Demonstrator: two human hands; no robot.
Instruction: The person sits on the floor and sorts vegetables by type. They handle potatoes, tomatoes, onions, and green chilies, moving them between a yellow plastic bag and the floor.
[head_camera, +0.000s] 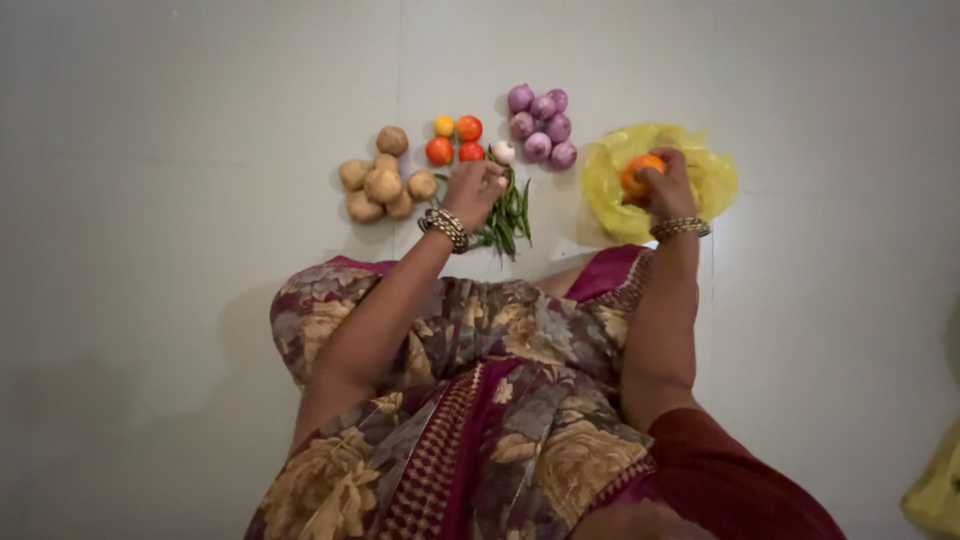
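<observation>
- The right hand (668, 188) is seen closed around an orange-red tomato (638, 172), the fingers curled over it from above; the fruit is gripped directly over the yellow plastic bag (700, 170), so it is held at the bag's opened-out middle.
- The bag is noted as lying flattened and crumpled on the pale floor (180, 200), its mouth spread, which leaves its contents within easy reach of the hand above.
- The left hand (474, 190) is observed loosely closed, fingertips drawn together, hovering over the bunch of green chillies (508, 218); whether anything is pinched between the fingers cannot be told.
- Just beyond the left hand, four tomatoes on the floor (455, 140) are grouped tightly, touching one another; one is yellower than the rest.
- A pile of purple onions (542, 125) is laid to the right of that group, with a single paler bulb (503, 151) just beside it, near the chillies.
- A heap of potatoes (383, 180) is set to the left, apart from the tomatoes.
- The produce is judged to be arranged by kind, each sort in its own cluster.
- Bangles (445, 228) are worn on both wrists.
</observation>
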